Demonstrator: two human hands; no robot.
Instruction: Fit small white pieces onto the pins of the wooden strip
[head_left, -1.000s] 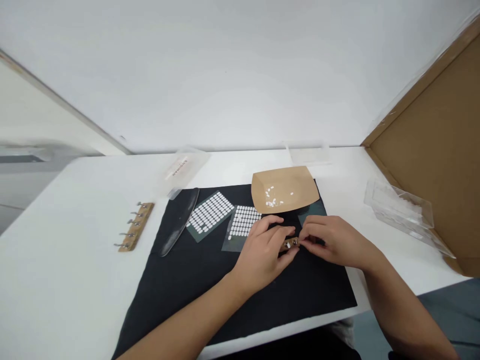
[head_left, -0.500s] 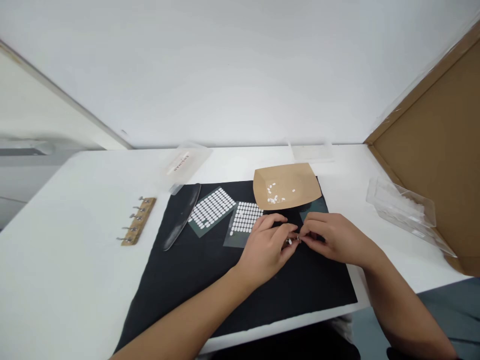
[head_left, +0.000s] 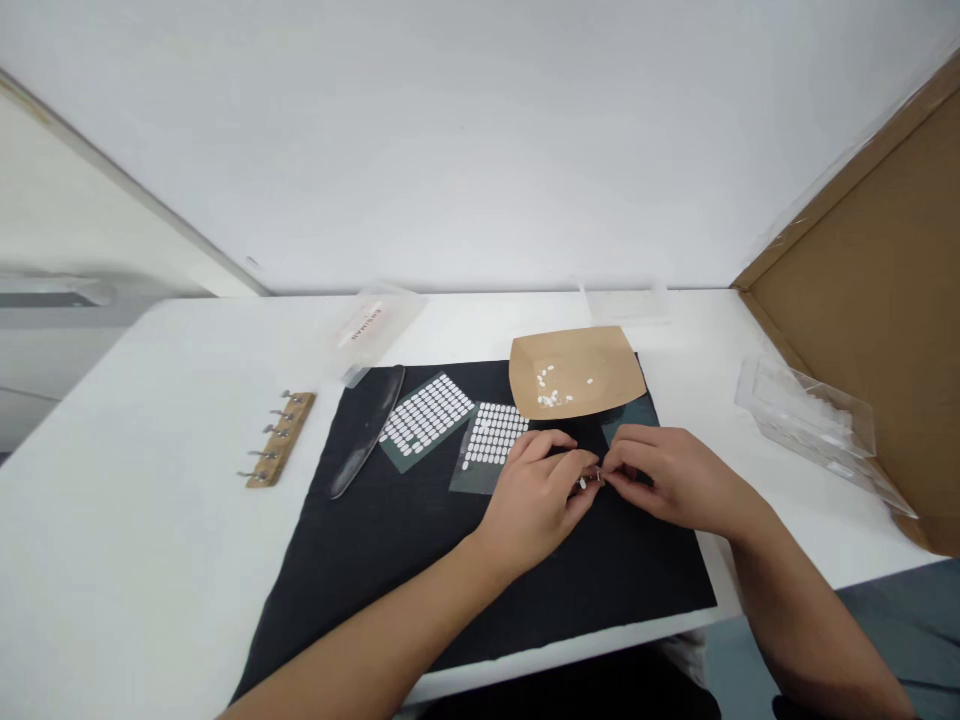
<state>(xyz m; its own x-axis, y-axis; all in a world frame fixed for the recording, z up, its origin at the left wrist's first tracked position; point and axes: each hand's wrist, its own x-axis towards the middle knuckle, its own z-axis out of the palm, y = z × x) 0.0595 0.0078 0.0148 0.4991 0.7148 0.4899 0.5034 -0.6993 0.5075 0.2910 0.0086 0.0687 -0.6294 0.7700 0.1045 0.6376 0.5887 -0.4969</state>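
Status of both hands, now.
Left hand: closed, holding a small, mostly hidden piece between thumb and fingers.
Right hand: fingertips pinched closed at the piece's right end; whether they grip anything cannot be told.

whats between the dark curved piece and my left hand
In the head view: next to the dark curved piece, a sheet of white ovals; then a second such sheet, partly hidden by your left hand.

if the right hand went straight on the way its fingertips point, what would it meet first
Probably the small piece held in the left hand, then that hand itself; whether the right hand already touches the piece is unclear.
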